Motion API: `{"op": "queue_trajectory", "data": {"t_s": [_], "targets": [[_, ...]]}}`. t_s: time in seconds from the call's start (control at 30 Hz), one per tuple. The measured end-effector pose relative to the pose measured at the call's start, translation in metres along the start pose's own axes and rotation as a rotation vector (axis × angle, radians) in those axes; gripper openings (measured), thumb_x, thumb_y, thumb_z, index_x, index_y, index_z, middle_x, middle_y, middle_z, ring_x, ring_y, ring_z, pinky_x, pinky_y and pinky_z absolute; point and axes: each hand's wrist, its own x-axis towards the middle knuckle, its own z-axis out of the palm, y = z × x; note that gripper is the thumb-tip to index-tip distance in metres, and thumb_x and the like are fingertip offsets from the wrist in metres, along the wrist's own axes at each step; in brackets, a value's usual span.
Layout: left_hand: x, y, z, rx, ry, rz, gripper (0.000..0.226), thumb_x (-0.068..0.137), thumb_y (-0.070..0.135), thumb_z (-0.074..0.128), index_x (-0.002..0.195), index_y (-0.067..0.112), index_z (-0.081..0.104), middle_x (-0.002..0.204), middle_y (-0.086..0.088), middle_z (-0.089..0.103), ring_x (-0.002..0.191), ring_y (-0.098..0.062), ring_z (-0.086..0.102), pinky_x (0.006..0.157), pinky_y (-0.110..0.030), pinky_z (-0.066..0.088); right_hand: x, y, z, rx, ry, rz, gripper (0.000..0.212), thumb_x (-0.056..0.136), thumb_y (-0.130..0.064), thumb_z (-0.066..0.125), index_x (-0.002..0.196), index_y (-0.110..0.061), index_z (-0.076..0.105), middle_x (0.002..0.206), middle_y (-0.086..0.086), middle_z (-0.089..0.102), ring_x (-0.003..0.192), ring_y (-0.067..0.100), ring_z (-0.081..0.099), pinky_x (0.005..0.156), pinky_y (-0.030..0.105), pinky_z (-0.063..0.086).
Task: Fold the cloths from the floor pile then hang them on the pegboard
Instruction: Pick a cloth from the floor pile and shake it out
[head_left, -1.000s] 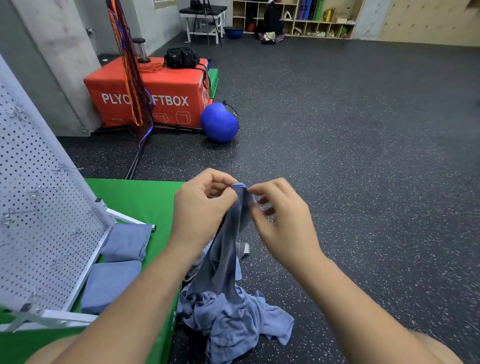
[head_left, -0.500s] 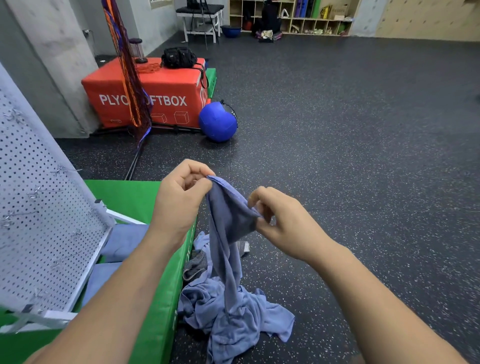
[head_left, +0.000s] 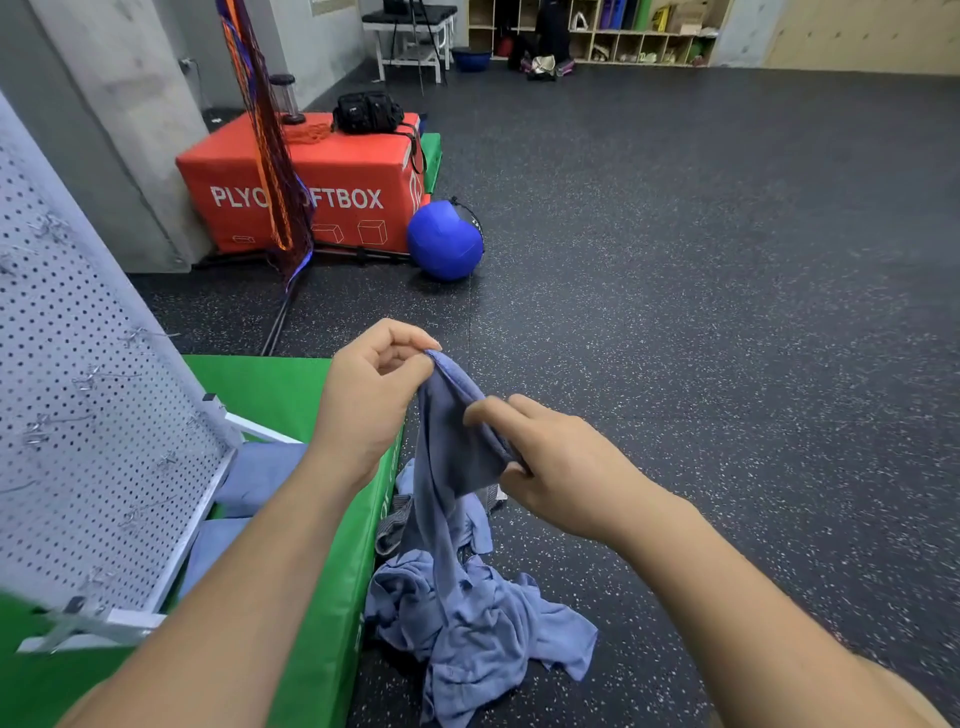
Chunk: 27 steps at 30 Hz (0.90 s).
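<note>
A blue-grey cloth (head_left: 452, 447) hangs between my hands above the floor pile of crumpled blue cloths (head_left: 467, 623). My left hand (head_left: 371, 395) pinches its top corner. My right hand (head_left: 561, 467) grips the edge lower down and to the right, so the edge runs stretched between them. The cloth's lower end trails into the pile. The white pegboard (head_left: 88, 415) with several metal hooks leans at the left. Two folded blue cloths (head_left: 254, 473) lie at its foot on the green mat (head_left: 270, 384).
An orange plyo soft box (head_left: 311, 182) with a black bag on top stands far left, a blue ball (head_left: 444, 241) beside it. An orange-purple net hangs on a stand in front of it. Dark speckled floor (head_left: 701, 312) stretches right. Shelves and a bench line the far wall.
My hands, close together at the cloth's corner before, have drawn apart: the right slid down and right along the edge, the left holds the corner higher.
</note>
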Motion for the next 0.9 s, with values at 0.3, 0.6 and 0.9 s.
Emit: {"op": "queue_trajectory", "data": {"t_s": [0.3, 0.6, 0.9], "targets": [[0.001, -0.003, -0.001, 0.021, -0.008, -0.001, 0.023, 0.09, -0.008, 0.066, 0.093, 0.013, 0.075, 0.074, 0.01, 0.068, 0.065, 0.001, 0.055, 0.063, -0.011, 0.04, 0.0, -0.004, -0.005, 0.084, 0.007, 0.041, 0.063, 0.08, -0.01, 0.06, 0.133, -0.036, 0.036, 0.081, -0.017, 0.041, 0.077, 0.026, 0.048, 0.067, 0.045, 0.049], [-0.001, -0.007, 0.003, 0.039, -0.037, -0.029, 0.022, 0.09, -0.007, 0.066, 0.094, 0.013, 0.075, 0.079, 0.003, 0.071, 0.065, -0.001, 0.055, 0.063, -0.011, 0.04, 0.001, 0.002, -0.001, 0.061, -0.049, -0.013, 0.058, 0.081, -0.017, 0.064, 0.131, -0.04, 0.045, 0.108, -0.01, 0.058, 0.093, 0.025, 0.06, 0.077, 0.043, 0.053], [-0.002, -0.01, 0.006, 0.091, -0.091, -0.029, 0.023, 0.088, -0.007, 0.066, 0.093, 0.014, 0.075, 0.081, 0.004, 0.073, 0.078, -0.008, 0.064, 0.075, -0.018, 0.049, -0.003, 0.011, -0.002, -0.01, -0.158, 0.045, 0.023, 0.078, -0.021, 0.058, 0.072, -0.023, 0.036, 0.078, -0.005, 0.052, 0.077, 0.025, 0.052, 0.066, 0.043, 0.05]]}}
